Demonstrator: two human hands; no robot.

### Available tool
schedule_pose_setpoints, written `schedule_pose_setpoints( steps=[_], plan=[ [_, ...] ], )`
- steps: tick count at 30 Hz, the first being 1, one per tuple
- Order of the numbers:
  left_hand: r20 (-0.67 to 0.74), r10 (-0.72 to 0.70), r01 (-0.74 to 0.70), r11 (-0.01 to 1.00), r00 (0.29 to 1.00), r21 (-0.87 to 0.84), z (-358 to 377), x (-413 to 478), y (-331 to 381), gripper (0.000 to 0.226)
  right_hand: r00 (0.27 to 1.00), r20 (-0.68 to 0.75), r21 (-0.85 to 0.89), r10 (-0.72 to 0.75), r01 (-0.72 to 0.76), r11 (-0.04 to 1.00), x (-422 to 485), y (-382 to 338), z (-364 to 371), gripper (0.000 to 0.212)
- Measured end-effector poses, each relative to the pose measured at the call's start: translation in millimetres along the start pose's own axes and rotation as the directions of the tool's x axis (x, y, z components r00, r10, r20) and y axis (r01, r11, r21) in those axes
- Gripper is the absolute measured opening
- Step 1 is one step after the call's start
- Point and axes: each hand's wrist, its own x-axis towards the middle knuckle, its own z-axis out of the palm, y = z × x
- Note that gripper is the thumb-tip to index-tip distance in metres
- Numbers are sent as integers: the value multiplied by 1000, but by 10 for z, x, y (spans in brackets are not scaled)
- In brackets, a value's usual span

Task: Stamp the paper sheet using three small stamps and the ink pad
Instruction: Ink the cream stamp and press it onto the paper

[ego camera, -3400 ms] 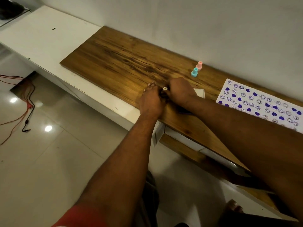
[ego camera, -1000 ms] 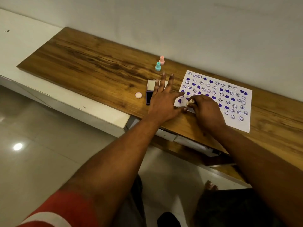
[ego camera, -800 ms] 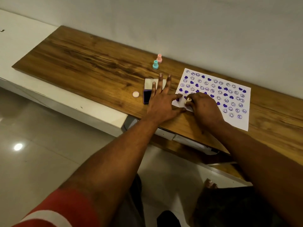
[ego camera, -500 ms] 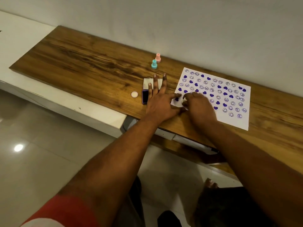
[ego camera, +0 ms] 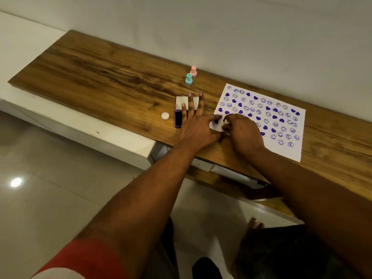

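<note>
My right hand (ego camera: pixel 241 133) pinches small cream stamp (ego camera: pixel 225 122) onto white purple-printed paper sheet (ego camera: pixel 286 151), at its corner. Flat beside it, my left hand (ego camera: pixel 198 127), fingers spread over open purple ink pad (ego camera: pixel 178 118); teal plastic stamp (ego camera: pixel 188 79), pink plastic stamp (ego camera: pixel 193 71) beyond fingertips.

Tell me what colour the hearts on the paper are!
Dark purple hearts, best in the head view.

Right hand (ego camera: pixel 243 133), stamp (ego camera: pixel 225 122) on paper sheet (ego camera: pixel 281 150)

On the wooden top (ego camera: pixel 100 77), a cap (ego camera: pixel 165 116), the ink pad (ego camera: pixel 178 118) and the paper sheet (ego camera: pixel 287 151) lie left to right; two stamps (ego camera: pixel 188 79) stand behind.
</note>
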Motion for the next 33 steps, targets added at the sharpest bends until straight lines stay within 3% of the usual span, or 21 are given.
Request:
schedule_pose_setpoints(
  steps=[3, 5, 6, 8, 10, 12, 28, 33],
  plan=[
    [22, -14, 14, 1000, 1000, 22, -32, 13, 3, 77, 999, 30, 51, -15, 14, 999, 42, 44, -8, 31],
    [28, -17, 16, 1000, 999, 21, -28, 12, 13, 77, 998, -14, 261, 69, -63, 963, 90, 132, -57, 26],
    [28, -17, 16, 1000, 999, 27, -20, 11, 15, 77, 980, -67, 429, 189, -142, 892, 120, 193, -96, 23],
    [32, -17, 16, 999, 999, 44, -8, 13, 9, 77, 858, -41, 779, 511, -293, 555, 170, 310, -165, 22],
    [34, -16, 14, 998, 999, 55, 1, 19, 0, 77, 736, 135, 896, 664, -376, 235, 179, 406, -171, 24],
    [30, -11, 9, 998, 999, 65, 23, 29, 0, 77, 703, 212, 901, 679, -410, 142, 167, 454, -143, 22],
    [19, 43, -44, 997, 999, 63, -28, -3, -4, 81, 769, 138, 880, 625, -385, 279, 151, 254, -34, 22],
    [-154, 25, -31, 999, 988, -34, -310, -15, -196, 75, 827, 95, 878, 554, -332, 346, 177, 92, -133, 28]
  ],
)
